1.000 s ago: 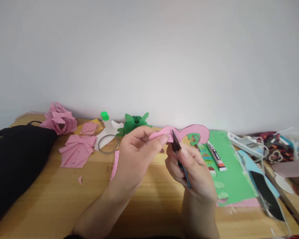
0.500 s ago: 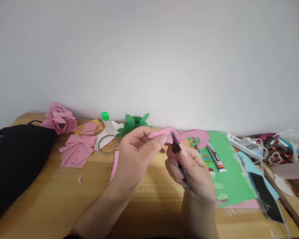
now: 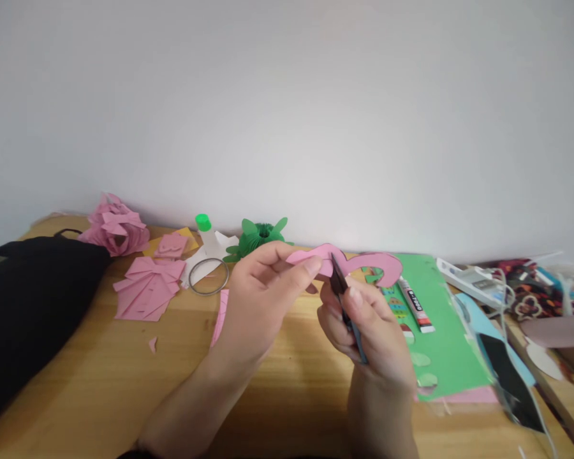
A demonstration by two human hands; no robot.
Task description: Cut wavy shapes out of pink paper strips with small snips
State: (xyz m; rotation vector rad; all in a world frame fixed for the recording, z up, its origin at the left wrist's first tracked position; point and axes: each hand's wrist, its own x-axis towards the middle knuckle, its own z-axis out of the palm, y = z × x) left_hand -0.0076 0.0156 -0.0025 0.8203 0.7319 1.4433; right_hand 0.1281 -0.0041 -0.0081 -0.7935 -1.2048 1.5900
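As left hand [image 3: 261,296] pinches paper [image 3: 354,261], right [image 3: 375,325] grips scissors [image 3: 338,280]

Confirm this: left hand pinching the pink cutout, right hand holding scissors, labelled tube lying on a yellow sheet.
Wrong colour: the head view shows the labelled tube lying on a green sheet. The left hand does pinch the pink cutout, and the right hand holds scissors.

Left of the scissors [image 3: 338,280] a ring [image 3: 206,294] lies on the table [image 3: 115,382]; right, a tube [image 3: 416,307] on a sheet [image 3: 454,344].
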